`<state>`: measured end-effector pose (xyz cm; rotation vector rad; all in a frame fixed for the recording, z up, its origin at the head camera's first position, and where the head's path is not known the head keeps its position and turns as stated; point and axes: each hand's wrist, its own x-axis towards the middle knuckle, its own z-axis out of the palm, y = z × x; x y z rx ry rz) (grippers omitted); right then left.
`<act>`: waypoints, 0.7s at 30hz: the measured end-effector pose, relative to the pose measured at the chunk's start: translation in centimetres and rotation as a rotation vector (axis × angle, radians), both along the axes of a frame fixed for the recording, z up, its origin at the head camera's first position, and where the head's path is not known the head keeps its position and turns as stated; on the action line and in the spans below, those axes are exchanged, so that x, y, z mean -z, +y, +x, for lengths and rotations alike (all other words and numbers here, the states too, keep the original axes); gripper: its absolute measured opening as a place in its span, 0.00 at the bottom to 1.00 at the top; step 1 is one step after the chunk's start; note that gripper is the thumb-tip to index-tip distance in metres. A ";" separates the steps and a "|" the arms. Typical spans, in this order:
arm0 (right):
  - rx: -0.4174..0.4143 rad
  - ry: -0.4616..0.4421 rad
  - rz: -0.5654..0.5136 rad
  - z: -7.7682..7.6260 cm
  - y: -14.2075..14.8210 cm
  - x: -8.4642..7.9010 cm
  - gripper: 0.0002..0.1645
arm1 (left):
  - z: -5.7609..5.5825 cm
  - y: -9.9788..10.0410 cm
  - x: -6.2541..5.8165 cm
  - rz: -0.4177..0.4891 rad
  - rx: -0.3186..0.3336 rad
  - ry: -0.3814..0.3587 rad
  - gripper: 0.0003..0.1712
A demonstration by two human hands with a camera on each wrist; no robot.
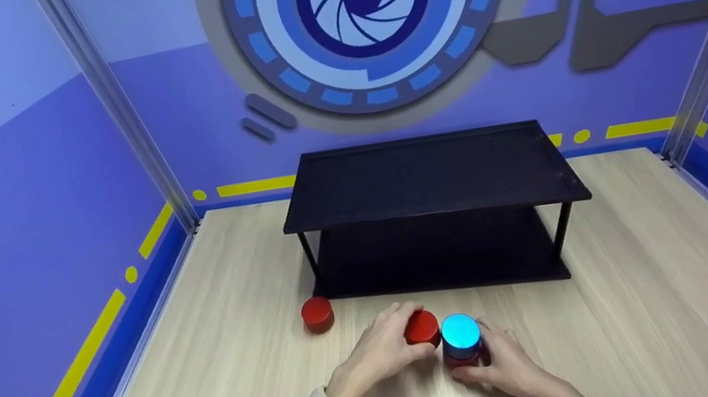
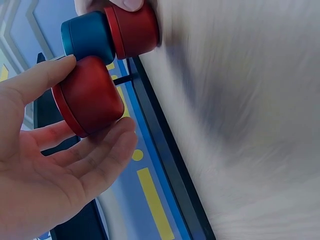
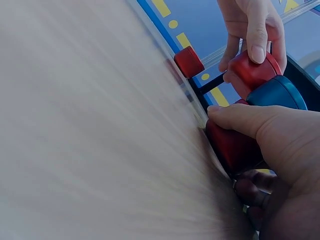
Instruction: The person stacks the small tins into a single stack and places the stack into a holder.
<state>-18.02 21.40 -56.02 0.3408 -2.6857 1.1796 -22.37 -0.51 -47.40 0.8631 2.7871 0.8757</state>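
My left hand [image 1: 378, 351] pinches a small round red tin [image 1: 423, 327] between thumb and fingers, and this tin is lifted off the table. Right beside it, a blue tin [image 1: 460, 331] is stacked on a second red tin [image 1: 461, 360], which stands on the table. Thumb and fingers of my right hand [image 1: 509, 364] grip that lower red tin from its right side. In the left wrist view the lifted red tin [image 2: 92, 97] appears against or very close to the blue tin [image 2: 89, 37]; a gap is hard to make out.
Another red tin [image 1: 318, 314] stands alone to the left, by the front left corner of a black two-tier shelf [image 1: 428, 176]. The shelf stands behind the hands on the wooden table [image 1: 210, 363]. Blue patterned walls [image 1: 73, 221] enclose the table at the back and sides.
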 end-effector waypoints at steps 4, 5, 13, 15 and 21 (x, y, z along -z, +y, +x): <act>0.000 -0.008 -0.001 0.0 0.0 0.0 0.44 | 0.0 0.0 0.2 -0.006 0.005 -0.001 0.35; 0.000 -0.007 -0.002 0.0 0.0 0.0 0.44 | 0.0 0.0 0.2 -0.007 0.006 -0.002 0.35; 0.025 -0.011 -0.009 0.4 -0.1 0.3 0.45 | 0.7 -0.1 1.2 -0.033 0.039 -0.057 0.35; 0.027 -0.012 -0.009 0.4 -0.1 0.3 0.45 | 1.0 -0.1 1.6 -0.049 0.060 -0.069 0.35; 0.029 -0.008 -0.021 0.2 -0.2 0.2 0.45 | 1.3 -0.1 2.2 -0.086 0.100 -0.099 0.34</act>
